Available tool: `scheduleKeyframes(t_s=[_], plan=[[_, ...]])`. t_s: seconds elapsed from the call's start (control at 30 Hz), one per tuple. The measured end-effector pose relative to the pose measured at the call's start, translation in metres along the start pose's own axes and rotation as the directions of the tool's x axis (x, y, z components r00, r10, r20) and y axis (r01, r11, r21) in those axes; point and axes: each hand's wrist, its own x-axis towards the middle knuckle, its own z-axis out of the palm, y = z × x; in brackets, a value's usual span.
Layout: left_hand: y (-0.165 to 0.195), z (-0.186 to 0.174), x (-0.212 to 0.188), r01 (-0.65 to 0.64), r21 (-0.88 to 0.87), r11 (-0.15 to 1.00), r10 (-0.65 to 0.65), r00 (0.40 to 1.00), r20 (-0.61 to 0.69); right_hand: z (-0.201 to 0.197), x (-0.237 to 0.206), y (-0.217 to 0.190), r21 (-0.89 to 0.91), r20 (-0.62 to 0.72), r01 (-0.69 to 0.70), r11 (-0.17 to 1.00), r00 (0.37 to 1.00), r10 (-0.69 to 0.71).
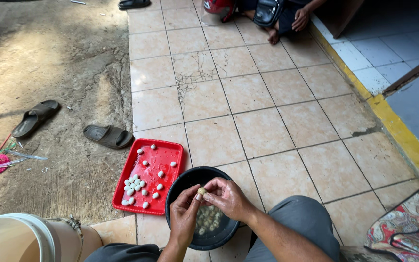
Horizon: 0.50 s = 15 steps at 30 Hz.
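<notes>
A small round pale-yellow ball sits pinched between the fingertips of both hands, held just above a black bowl; the bowl rests on the tiled floor and holds more such balls in liquid; just beside it on the left lies a red rectangular tray dotted with white balls, most clustered near its lower left.

Left hand: raised from the lower edge, palm turned inward, thumb and forefinger pinched together at their tips.
Right hand: just beside the left, fingers curled, fingertips meeting the left's.
Forearms: bare, angled inward toward each other.
Knees: bent, either side of the hands.
</notes>
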Motion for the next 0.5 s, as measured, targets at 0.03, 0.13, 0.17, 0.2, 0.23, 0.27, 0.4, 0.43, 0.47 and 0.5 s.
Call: scheduleKeyframes(t_s=[0.03, 0.13, 0.17, 0.2, 0.23, 0.27, 0.4, 0.43, 0.47, 0.5], plan=[[0.0, 0.0, 0.0, 0.011, -0.05, 0.999, -0.011, 1.0, -0.002, 0.001, 0.001, 0.0, 0.052, -0.01, -0.022, 0.998, 1.0, 0.023], [0.001, -0.001, -0.001, 0.006, 0.037, 0.999, -0.006, 1.0, 0.003, 0.0, 0.002, 0.005, 0.075, -0.035, 0.003, 0.997, 0.999, 0.0], [0.001, 0.0, 0.001, -0.009, 0.051, 0.999, 0.009, 1.0, 0.005, -0.002, 0.004, 0.007, 0.136, -0.029, -0.013, 0.991, 0.999, 0.017], [0.001, 0.0, 0.001, -0.021, 0.065, 0.998, 0.021, 1.0, 0.005, -0.003, 0.005, 0.01, 0.196, -0.022, -0.033, 0.98, 0.999, 0.038], [0.001, 0.0, -0.001, -0.027, 0.079, 0.997, 0.027, 1.0, 0.003, -0.003, 0.004, 0.013, 0.258, -0.013, -0.059, 0.964, 0.998, 0.065], [0.001, 0.0, -0.002, -0.033, 0.083, 0.996, 0.033, 0.999, -0.008, -0.004, 0.005, 0.016, 0.268, -0.003, -0.066, 0.961, 0.998, 0.069], [-0.002, 0.0, -0.004, -0.019, -0.001, 1.0, 0.019, 0.999, -0.027, -0.007, 0.005, 0.022, 0.356, 0.041, -0.091, 0.93, 0.996, 0.082], [-0.002, 0.0, -0.005, -0.002, -0.047, 0.999, 0.001, 1.0, -0.026, -0.007, 0.005, 0.022, 0.39, 0.052, -0.102, 0.915, 0.995, 0.088], [-0.002, 0.0, -0.005, 0.017, -0.089, 0.996, -0.017, 1.0, -0.003, -0.007, 0.004, 0.021, 0.447, 0.065, -0.123, 0.886, 0.992, 0.105], [-0.002, 0.0, -0.005, 0.036, -0.131, 0.991, -0.033, 0.999, 0.019, -0.007, 0.004, 0.019, 0.502, 0.081, -0.145, 0.853, 0.989, 0.121]])
